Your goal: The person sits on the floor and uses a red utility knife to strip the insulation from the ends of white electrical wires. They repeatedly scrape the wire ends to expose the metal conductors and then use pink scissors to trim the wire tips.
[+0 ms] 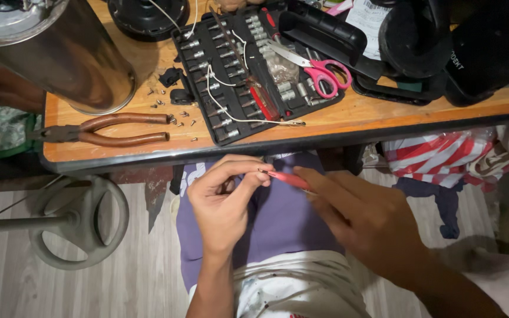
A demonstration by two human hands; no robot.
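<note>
Wooden table [354, 115] w/ dark front edge across upper frame. Big shiny metal cylinder [60, 56] at its left end, tilted. Black bulky gear [443, 47] at upper right, partly out of frame. Open black socket/bit case [248, 76] mid-table, rows of metal bits inside, a thin white wire [231, 118] looped over it. Grey round fan base [78, 221] on pale plank floor, lower left, below table edge. Red-and-white striped cloth [443, 156] under table at right. Purple cloth [278, 218] over lap, centre. Right hand [366, 221] low centre-right, blurred, fingers pressed together around handle end of small red screwdriver [290, 178]; exact finger placement hard to tell. Left hand [225, 203] just beside it, thumb and forefinger pinched at screwdriver's metal tip; whether something tiny sits between them, cannot tell. Screwdriver roughly level, slightly tilted, bridging both hands, above lap and just below table's front edge. Brown-handled pliers [113, 129] flat on table's left part, jaws toward left. Pink-handled scissors [319, 70] resting on case's right side, blades pointing up-left. Small black plastic parts [175, 85] just left of case. Loose small screws [178, 118] scattered betw. pliers and case.
</note>
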